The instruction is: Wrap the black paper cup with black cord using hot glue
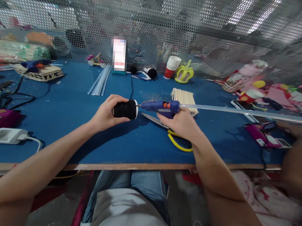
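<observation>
My left hand [107, 113] is closed round a small cylinder wrapped in black [124, 109], with a white rim on its right end. It lies sideways just above the table. In my right hand [182, 123] is a blue glue gun [156, 106], its nozzle at the white rim; whether they touch I cannot tell. A long clear glue stick [230, 111] runs out of the gun's back to the right. Under the gun and my right hand lie scissors with yellow handles [177, 142], partly hidden. A stack of pale sticks [184, 96] is just behind my right hand.
Glue sticks [100, 81], a phone on a stand [119, 56], stacked paper cups [172, 66] and a yellow-green crown shape [184, 74] stand farther back. A white power strip [6, 136] lies left. Another person's arm [298, 159] reaches in at right. Perforated metal panel [151, 21] closes the back.
</observation>
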{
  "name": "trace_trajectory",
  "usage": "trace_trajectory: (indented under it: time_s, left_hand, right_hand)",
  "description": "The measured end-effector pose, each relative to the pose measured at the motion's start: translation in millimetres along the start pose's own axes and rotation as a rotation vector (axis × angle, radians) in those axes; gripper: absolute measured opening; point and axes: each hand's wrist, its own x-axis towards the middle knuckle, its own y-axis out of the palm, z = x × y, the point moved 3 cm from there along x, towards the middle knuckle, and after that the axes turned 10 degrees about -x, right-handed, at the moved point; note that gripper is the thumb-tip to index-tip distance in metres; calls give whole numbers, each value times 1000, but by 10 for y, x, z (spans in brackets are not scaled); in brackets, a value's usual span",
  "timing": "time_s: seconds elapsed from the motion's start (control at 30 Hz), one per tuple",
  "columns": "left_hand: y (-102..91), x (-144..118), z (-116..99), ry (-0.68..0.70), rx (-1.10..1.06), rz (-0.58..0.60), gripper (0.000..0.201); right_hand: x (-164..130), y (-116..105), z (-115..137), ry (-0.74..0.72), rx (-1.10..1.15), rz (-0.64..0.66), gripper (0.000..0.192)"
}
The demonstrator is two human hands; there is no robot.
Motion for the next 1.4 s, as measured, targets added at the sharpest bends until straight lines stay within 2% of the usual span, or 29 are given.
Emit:
trace_trajectory:
  time_s: [0.2, 0.4, 0.6, 0.73, 1.03, 1.2, 1.4]
  left_hand:
    - [2, -14, -44, 99, 24, 36, 53]
    - [18, -30, -77, 111, 51, 93, 52]
    - [14, -23, -77, 115, 70, 96, 51]
    - [7, -20, -84, 162, 105, 81, 49]
    - [39, -26, -155, 237, 164, 145, 43]
    - [38, -22, -145, 171, 143, 158, 42]
    - [12, -14, -92, 132, 54, 92, 51]
  right_hand:
    - [10, -31, 28, 42, -2, -10, 20]
    - [20, -18, 11, 39, -35, -34, 19]
    - [6, -38, 17, 36, -50, -4, 23]
    - [-9, -65, 20, 7, -16, 0, 22]
    - [23, -35, -8, 61, -69, -41, 20]
    - [16, -29, -10, 38, -70, -31, 21]
    - [-2, -56, 14, 20, -41, -4, 23]
